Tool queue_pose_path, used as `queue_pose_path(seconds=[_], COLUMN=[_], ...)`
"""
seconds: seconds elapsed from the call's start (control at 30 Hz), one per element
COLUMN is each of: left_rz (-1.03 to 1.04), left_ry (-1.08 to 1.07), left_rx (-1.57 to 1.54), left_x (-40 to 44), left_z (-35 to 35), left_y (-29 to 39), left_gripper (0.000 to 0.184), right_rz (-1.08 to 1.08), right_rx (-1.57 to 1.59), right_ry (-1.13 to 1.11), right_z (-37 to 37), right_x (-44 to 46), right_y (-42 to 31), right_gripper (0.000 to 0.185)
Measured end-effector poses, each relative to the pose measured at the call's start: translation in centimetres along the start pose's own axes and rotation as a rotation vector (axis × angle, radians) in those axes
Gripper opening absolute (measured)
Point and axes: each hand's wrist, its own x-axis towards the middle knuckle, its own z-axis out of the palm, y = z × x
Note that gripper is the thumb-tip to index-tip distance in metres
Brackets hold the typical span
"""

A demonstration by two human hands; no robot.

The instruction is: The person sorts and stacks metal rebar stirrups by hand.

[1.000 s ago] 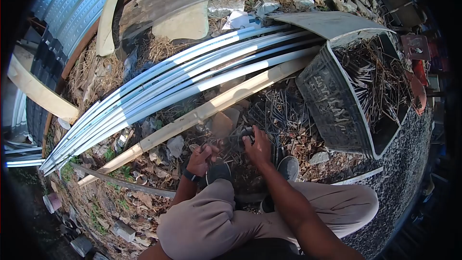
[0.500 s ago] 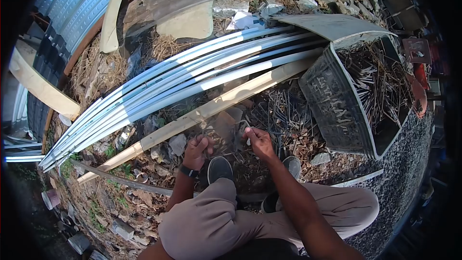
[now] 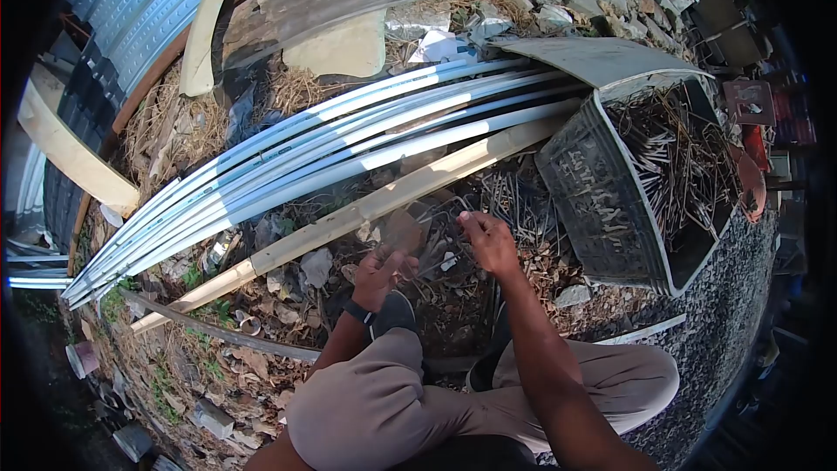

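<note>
My right hand [image 3: 490, 241] is closed, thumb against fingers, on a thin bent metal wire [image 3: 457, 201] whose hooked end sticks out past the fingertips. Lower and to the left, my left hand [image 3: 381, 277] has its fingers curled together; whatever it may hold is too small and blurred to name. A dark watch [image 3: 357, 311] is on the left wrist. Both hands are apart, above littered ground between my shoes. Just beyond the right hand lies a heap of similar bent metal pieces [image 3: 521, 202].
A black bin [image 3: 586, 214] full of bent metal rods [image 3: 667, 157] lies at the right. Long white pipes [image 3: 288, 153] and a cream-coloured plank [image 3: 375, 201] cross the ground ahead. Corrugated sheets [image 3: 375, 0] and rubble [image 3: 602, 0] are behind; gravel [image 3: 697, 358] lies at right.
My right hand has moved slightly right and up with the wire. My left hand has shifted a little right. The view has tilted slightly.
</note>
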Motion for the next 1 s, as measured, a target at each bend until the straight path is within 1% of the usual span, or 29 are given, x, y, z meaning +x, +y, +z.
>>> queue_pose_path(seconds=[0.1,0.13,0.17,0.23,0.27,0.37,0.47,0.57,0.67,0.77,0.87,0.97,1.0], left_rz=[-0.032,-0.039,-0.047,-0.059,-0.063,-0.104,-0.115,-0.106,-0.049,0.022,-0.041,-0.024,-0.004], left_ry=[-0.029,-0.035,-0.045,-0.049,-0.05,0.075,0.067,0.048,0.129,0.157,0.229,0.212,0.217], left_rx=[0.056,0.062,0.067,0.059,0.056,-0.078,-0.066,-0.045,-0.078,0.004,0.061,0.037,0.02], left_x=[0.3,0.0,-0.2,-0.3,-0.3,-0.6,-0.7,-0.5,0.5,1.1,1.3,1.6,1.8], left_z=[-0.1,0.4,0.7,0.4,0.3,0.8,0.9,1.1,1.2,0.6,0.5,0.6,0.5], left_y=[-0.4,0.0,0.2,-0.6,-0.9,-2.0,-1.7,-1.3,-2.0,-2.5,-2.4,-2.2,-2.3], left_gripper=[0.023,0.023,0.023,0.023,0.023,0.026,0.027,0.025,0.023,0.022,0.023,0.023,0.023], right_rz=[0.106,0.202,0.353,0.651,0.686,0.667,0.732,0.55,0.266,0.122,0.056,0.136,0.102], right_rx=[-0.013,-0.039,0.028,0.164,0.179,0.022,0.032,0.118,0.008,-0.028,0.115,0.128,0.095], right_ry=[-0.033,-0.122,-0.172,-0.27,-0.36,-0.409,-0.45,-0.432,-0.181,-0.095,-0.086,-0.162,-0.153], right_z=[1.0,0.7,0.9,1.2,1.4,1.7,1.4,2.3,3.9,3.6,3.5,3.0,3.1], right_x=[-0.3,-0.5,-0.9,-1.7,-1.7,-2.1,-1.4,-1.5,-2.3,-1.8,-1.0,-0.8,-0.9], right_y=[4.4,5.3,6.3,5.9,7.5,7.4,6.3,5.8,2.9,3.2,7.4,7.0,6.7], right_gripper=[0.045,0.048,0.05,0.055,0.06,0.059,0.057,0.054,0.047,0.044,0.039,0.037,0.036])
